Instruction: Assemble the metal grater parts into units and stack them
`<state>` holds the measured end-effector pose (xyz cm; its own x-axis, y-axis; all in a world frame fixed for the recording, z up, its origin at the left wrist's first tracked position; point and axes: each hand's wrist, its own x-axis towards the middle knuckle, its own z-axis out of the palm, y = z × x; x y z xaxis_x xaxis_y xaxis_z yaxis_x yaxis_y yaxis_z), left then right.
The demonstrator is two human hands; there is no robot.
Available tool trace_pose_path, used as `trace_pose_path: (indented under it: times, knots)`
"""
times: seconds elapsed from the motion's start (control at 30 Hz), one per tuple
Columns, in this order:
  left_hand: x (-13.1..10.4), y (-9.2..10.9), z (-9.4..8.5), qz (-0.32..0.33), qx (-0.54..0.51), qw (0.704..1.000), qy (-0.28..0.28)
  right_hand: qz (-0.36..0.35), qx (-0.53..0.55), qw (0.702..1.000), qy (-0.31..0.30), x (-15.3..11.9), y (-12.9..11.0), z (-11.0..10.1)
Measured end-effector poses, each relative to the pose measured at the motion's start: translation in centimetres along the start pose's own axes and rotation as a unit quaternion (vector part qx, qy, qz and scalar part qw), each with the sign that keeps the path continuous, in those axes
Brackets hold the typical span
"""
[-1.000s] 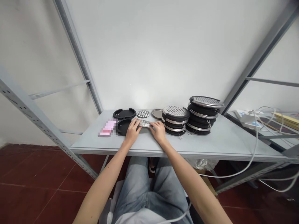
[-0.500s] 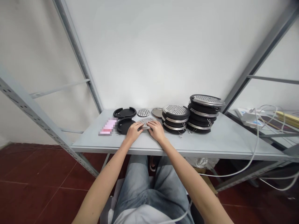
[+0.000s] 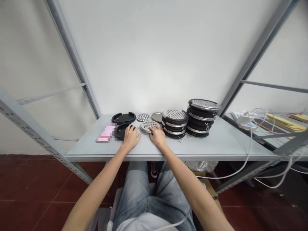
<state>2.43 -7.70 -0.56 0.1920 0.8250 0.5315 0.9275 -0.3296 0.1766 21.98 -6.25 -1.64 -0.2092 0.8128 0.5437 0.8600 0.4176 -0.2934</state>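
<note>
By my left hand (image 3: pixel 131 137), palm down, fingers apart, black holder (image 3: pixel 121 131), right hand (image 3: pixel 158 136) bent, fingers on silver disc (image 3: pixel 147 125), can't tell if pinching.

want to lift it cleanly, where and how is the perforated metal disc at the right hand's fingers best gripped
Probably by the near-left part of its rim, coming from the person's side: the perforated metal disc lies flat on the table, its edge thick enough to show a side wall, and the shorter stack crowds its right.
</note>
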Motion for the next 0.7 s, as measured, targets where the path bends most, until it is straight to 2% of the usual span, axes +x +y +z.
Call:
trace_pose_path:
  times: [0.17,0.23,0.33,0.53,0.63,0.7]
  knots:
    - [-0.8,-2.2,-0.7,-0.051,-0.002,0.989,-0.137,-0.02,0.03,0.999,0.021,0.1,0.3,0.3]
    - [-0.7,-2.5,-0.6,-0.058,-0.004,0.983,-0.176,-0.031,0.039,0.998,0.034,0.1,0.4,0.3]
    - [-0.2,-1.7,0.1,-0.045,0.019,0.981,-0.185,-0.037,0.047,0.996,0.062,0.0,0.5,0.3]
    - [1.9,2.0,1.9,-0.037,0.032,0.983,-0.176,-0.025,0.074,0.993,0.084,-0.1,0.8,0.4]
    - [2.7,3.6,1.7,-0.029,0.031,0.984,-0.172,-0.011,0.096,0.99,0.101,-0.1,0.9,0.3]
    - [3.0,4.1,1.0,-0.022,0.029,0.984,-0.173,-0.002,0.113,0.986,0.119,-0.1,1.0,0.2]
